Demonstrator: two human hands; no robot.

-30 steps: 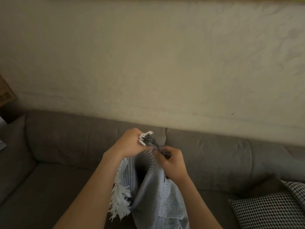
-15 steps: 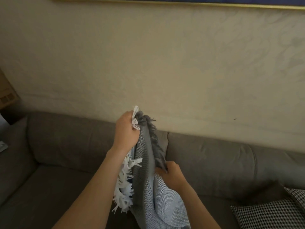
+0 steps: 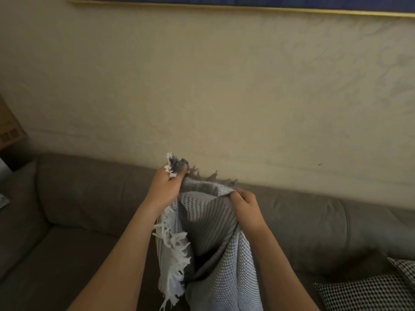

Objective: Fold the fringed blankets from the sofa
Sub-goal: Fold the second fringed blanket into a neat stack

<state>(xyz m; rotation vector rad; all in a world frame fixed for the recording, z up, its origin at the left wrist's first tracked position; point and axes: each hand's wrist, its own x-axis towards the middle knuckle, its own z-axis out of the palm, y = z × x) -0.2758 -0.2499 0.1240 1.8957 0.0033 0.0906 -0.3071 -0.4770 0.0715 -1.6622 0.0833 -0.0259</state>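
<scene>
Blanket point(image 3: 213, 243): left hand point(image 3: 165, 189) pinched fringed corner, 11 o'clock; right hand point(image 3: 244, 205) gripped edge, 1 o'clock; edge wanted pulling taut.

Grey-and-white waffle-weave fringed blanket point(image 3: 215, 239), bunched, hanging above brown sofa point(image 3: 89, 198)

A black-and-white checked cushion point(image 3: 370, 292) lies at the right end of the sofa point(image 3: 78, 194) in front of me. Behind it rises a cream patterned wall point(image 3: 224, 86), a gold-edged picture frame point(image 3: 224, 4) along its top, a cardboard box point(image 3: 9, 129) at far left.
</scene>
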